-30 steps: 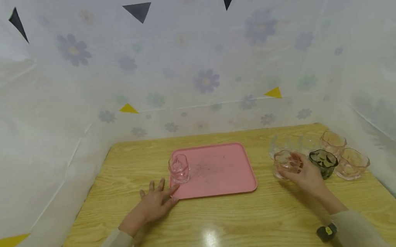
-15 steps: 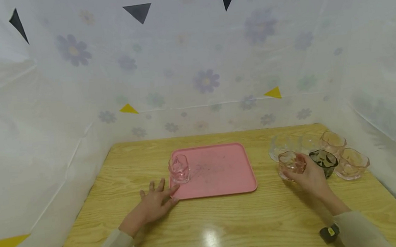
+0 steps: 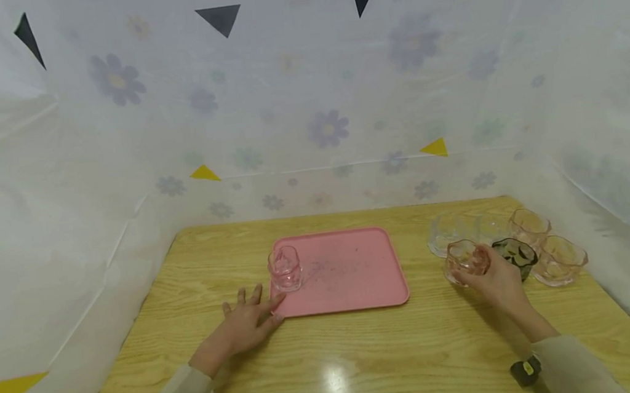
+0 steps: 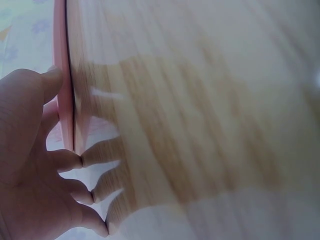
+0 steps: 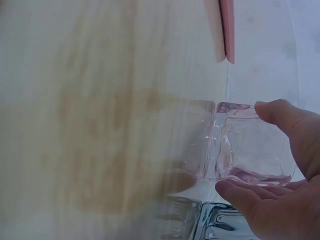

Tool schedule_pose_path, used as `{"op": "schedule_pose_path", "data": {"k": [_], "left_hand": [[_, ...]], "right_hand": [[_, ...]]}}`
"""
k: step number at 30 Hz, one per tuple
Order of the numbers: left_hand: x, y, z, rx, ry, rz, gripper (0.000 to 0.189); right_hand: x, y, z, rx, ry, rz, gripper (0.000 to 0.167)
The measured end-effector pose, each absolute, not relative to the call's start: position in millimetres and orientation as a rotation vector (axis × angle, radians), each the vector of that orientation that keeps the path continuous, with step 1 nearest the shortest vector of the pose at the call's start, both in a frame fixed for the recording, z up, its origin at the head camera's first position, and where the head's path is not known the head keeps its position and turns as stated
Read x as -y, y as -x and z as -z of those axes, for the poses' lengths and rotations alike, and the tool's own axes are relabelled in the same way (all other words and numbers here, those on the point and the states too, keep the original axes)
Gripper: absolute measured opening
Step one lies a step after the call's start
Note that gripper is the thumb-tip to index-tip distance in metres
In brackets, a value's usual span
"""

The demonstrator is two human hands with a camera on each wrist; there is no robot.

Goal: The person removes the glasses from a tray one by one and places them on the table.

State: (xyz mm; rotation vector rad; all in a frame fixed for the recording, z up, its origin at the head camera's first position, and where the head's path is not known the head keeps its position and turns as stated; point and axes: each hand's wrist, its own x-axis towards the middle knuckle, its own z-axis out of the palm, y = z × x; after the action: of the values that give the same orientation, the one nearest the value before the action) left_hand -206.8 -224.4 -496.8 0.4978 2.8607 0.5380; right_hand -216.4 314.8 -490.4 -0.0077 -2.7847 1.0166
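On the right side of the table my right hand [image 3: 499, 280] grips a pink-tinted glass cup [image 3: 462, 261] between thumb and fingers. The right wrist view shows the thumb on one side of the cup [image 5: 252, 145] and the fingers on the other, its base at the tabletop. A dark grey-green glass cup [image 3: 515, 259] stands just right of that hand. My left hand [image 3: 245, 325], fingers spread, rests at the near left corner of a pink tray [image 3: 349, 280], thumb and index finger touching its rim. A clear pinkish glass cup [image 3: 285, 270] stands on the tray's left side.
Two clear glass cups stand behind the held one, the left of them [image 3: 444, 235] closest to it. Two amber-pink cups, one at the back [image 3: 529, 226] and one in front [image 3: 559, 260], are at the far right. White flowered sheeting [image 3: 296, 99] encloses the wooden table [image 3: 355, 354].
My right hand has shifted slightly right and nearer with the pink-tinted cup, toward the dark cup. The left hand and the tray have stayed in place.
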Motion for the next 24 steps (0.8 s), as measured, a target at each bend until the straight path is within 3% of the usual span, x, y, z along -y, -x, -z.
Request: {"op": "schedule_pose_path", "data": {"k": [13, 24], "left_hand": [[225, 207, 497, -2.866, -0.496, -0.519, 0.056], [224, 207, 497, -2.863, -0.494, -0.525, 0.057]], "right_hand": [[-315, 216, 486, 2.813, 0.036, -0.982, 0.105], [-310, 216, 473, 2.732, -0.015, -0.911, 0.099]]}}
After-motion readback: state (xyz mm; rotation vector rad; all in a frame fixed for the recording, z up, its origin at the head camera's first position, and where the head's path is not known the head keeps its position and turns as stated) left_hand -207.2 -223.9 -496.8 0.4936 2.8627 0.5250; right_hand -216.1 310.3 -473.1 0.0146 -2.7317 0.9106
